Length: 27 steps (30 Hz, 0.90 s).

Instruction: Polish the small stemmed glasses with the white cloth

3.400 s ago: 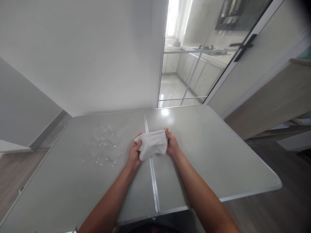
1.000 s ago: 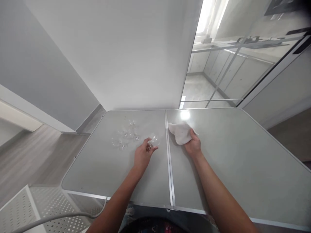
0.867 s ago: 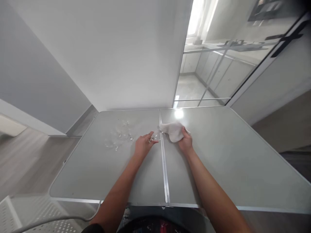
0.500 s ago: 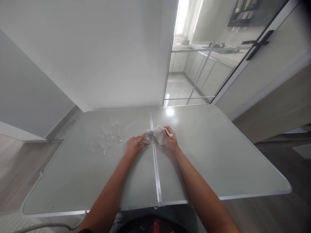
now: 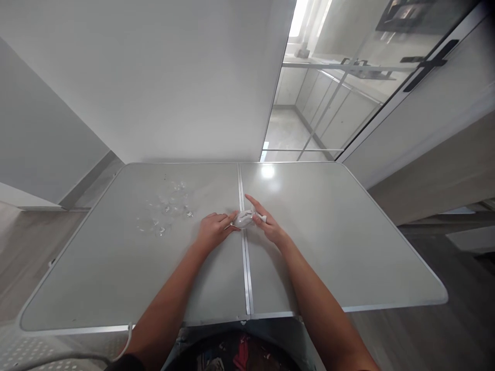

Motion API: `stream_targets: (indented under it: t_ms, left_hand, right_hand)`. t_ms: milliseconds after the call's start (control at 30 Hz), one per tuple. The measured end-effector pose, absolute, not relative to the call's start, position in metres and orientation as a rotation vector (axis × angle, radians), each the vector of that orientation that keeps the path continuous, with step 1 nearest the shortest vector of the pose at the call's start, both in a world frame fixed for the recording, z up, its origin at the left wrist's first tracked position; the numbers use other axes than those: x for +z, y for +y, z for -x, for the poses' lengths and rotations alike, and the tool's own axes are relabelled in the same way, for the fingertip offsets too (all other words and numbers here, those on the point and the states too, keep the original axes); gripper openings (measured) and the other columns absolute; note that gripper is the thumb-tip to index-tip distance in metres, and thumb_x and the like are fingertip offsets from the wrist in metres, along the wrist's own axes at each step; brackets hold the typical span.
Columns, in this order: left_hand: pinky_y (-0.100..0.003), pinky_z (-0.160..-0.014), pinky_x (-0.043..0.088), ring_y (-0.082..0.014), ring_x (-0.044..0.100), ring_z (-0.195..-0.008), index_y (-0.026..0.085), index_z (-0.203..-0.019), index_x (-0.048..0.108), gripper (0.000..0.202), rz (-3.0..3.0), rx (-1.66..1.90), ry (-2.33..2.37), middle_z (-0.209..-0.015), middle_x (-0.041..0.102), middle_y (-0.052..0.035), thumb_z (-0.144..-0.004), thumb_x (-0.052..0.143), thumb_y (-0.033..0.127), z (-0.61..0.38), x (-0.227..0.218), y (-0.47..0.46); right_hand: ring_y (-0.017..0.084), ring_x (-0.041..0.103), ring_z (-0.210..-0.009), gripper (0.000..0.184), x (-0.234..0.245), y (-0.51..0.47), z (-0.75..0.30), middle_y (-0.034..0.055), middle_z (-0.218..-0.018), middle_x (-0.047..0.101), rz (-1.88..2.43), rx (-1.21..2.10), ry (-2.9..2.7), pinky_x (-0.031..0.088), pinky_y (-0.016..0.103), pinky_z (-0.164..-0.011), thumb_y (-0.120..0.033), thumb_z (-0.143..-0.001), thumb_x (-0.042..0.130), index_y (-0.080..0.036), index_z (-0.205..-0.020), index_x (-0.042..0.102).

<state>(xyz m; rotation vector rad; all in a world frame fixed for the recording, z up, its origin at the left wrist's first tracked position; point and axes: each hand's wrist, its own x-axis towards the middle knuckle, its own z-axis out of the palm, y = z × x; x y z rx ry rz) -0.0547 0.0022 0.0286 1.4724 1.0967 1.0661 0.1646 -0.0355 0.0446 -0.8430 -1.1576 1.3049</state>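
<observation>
My left hand (image 5: 216, 228) is closed around the near end of a clear glass (image 5: 238, 220), which lies on its side above the table's centre seam. A white cloth (image 5: 247, 218) is bunched in the glass's bowl, with a short end sticking out on the right. My right hand (image 5: 267, 222) pinches that end at the glass's mouth. Its index finger reaches up and away from the cloth. The exact shape of the glass's base is hidden by my left fingers.
Several clear glass pieces (image 5: 167, 208), hard to make out, sit on the left half of the grey folding table (image 5: 328, 247). A wall (image 5: 185, 82) rises along the table's far edge, and a glass door (image 5: 309, 108) stands at the far right.
The cloth was spread between my hands beside the glass; now it is bunched into the bowl. My right hand has turned, its index finger lifted. The view has shifted slightly.
</observation>
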Motion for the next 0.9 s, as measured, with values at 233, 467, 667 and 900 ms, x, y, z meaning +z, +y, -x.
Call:
stream_targets:
  t_ms: [233, 467, 667, 900]
  left_hand:
    - [-0.024, -0.066, 0.034, -0.0172, 0.050, -0.059, 0.032, -0.104, 0.079, 0.051, -1.706, 1.026, 1.131, -0.062, 0.063, -0.0001, -0.056, 0.094, 0.026, 0.043, 0.020, -0.005]
    - [-0.025, -0.071, 0.038, -0.0192, 0.055, -0.064, 0.029, -0.099, 0.080, 0.037, -1.727, 1.134, 1.177, -0.064, 0.066, -0.0036, -0.064, 0.090, 0.027, 0.050, 0.014, -0.001]
    - [-0.025, -0.067, 0.037, -0.0155, 0.053, -0.057, 0.031, -0.109, 0.079, 0.044, -2.010, 1.147, 1.197, -0.065, 0.067, -0.0025, -0.066, 0.090, 0.037, 0.051, 0.001, 0.000]
    - [-0.027, -0.062, 0.038, -0.0133, 0.055, -0.051, 0.024, -0.125, 0.071, 0.045, -2.552, 1.249, 1.216, -0.059, 0.066, 0.0009, -0.086, 0.073, 0.046, 0.044, -0.014, -0.002]
  right_hand:
    - [0.023, 0.065, -0.103, 0.048, 0.036, -0.034, -0.168, 0.0040, -0.107, 0.071, 0.936, 1.091, -1.167, 0.047, 0.036, -0.101, -0.058, -0.093, 0.057, -0.023, -0.125, 0.068]
    - [0.027, 0.054, -0.125, 0.052, 0.037, -0.032, -0.162, 0.0046, -0.120, 0.068, 0.969, 1.061, -1.335, 0.034, 0.042, -0.116, -0.050, -0.087, 0.070, -0.028, -0.134, 0.063]
    - [0.024, 0.060, -0.112, 0.047, 0.038, -0.033, -0.162, 0.0051, -0.120, 0.067, 0.916, 1.177, -1.233, 0.044, 0.035, -0.103, -0.057, -0.097, 0.051, -0.024, -0.126, 0.067]
    - [0.029, 0.052, -0.129, 0.054, 0.031, -0.030, -0.166, 0.0080, -0.128, 0.064, 1.022, 0.894, -1.557, 0.034, 0.044, -0.114, -0.058, -0.097, 0.050, -0.025, -0.140, 0.057]
